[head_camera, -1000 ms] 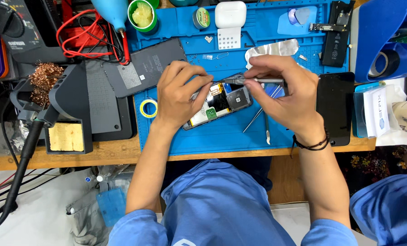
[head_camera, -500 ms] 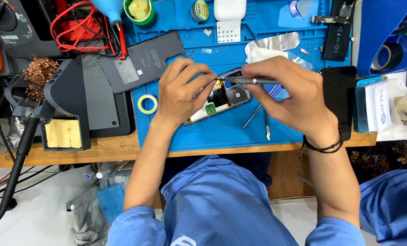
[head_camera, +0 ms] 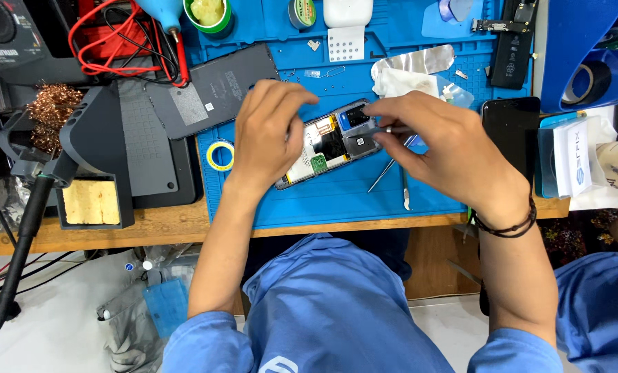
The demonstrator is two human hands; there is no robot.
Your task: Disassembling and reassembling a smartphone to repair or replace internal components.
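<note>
Head view: your left hand [head_camera: 271, 135] pinned the opened rectangular phone [head_camera: 329, 144] on the blue mat [head_camera: 336, 200], long axis slanting up-right; your right hand [head_camera: 436, 148] pinched a thin metal tool [head_camera: 392, 129] over its upper end.

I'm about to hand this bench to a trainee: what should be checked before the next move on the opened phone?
1. Left hand steadies the opened phone: ok.
2. Right hand grips the thin metal tool: ok.
3. Tool tip seated on a part: cannot tell, fingers hide it.
4. Phone lies flat on the blue mat: ok.
5. Tweezers clear of the phone: ok.
6. Loose screws accounted for: cannot tell.
</note>
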